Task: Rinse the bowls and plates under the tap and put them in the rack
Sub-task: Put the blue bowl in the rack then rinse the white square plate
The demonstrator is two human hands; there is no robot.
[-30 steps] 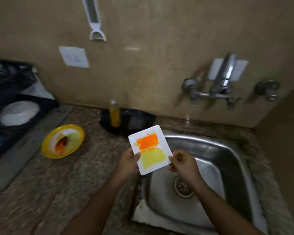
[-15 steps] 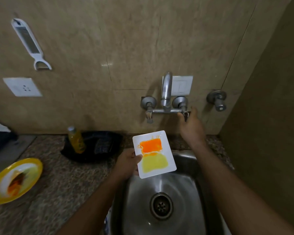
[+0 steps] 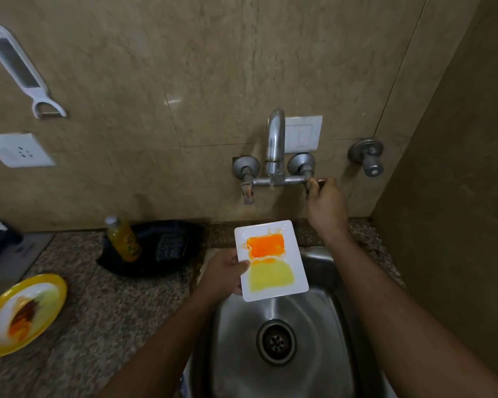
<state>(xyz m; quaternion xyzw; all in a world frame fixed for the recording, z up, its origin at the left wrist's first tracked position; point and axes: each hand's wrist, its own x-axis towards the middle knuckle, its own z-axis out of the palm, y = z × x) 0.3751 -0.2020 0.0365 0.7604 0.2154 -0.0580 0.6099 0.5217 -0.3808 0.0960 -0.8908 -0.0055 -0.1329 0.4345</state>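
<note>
1. Since half a second ago, my right hand [image 3: 325, 202] has closed its fingers round the right tap handle [image 3: 314, 183] at centre right of the frame; the plate has barely shifted.
2. My left hand [image 3: 224, 274] pinches the left edge of the white rectangular plate [image 3: 270, 259], thumb on top, holding it over the back rim of the sink [image 3: 322, 311] so the orange and yellow residue faces up beneath the spout [image 3: 276, 145].
3. No steady stream shows yet; rinsing has not begun, in my judgement.
4. A soiled yellow plate [image 3: 20, 314] waits on the counter [image 3: 112, 311] at lower left.
5. The rack is not in view.
</note>
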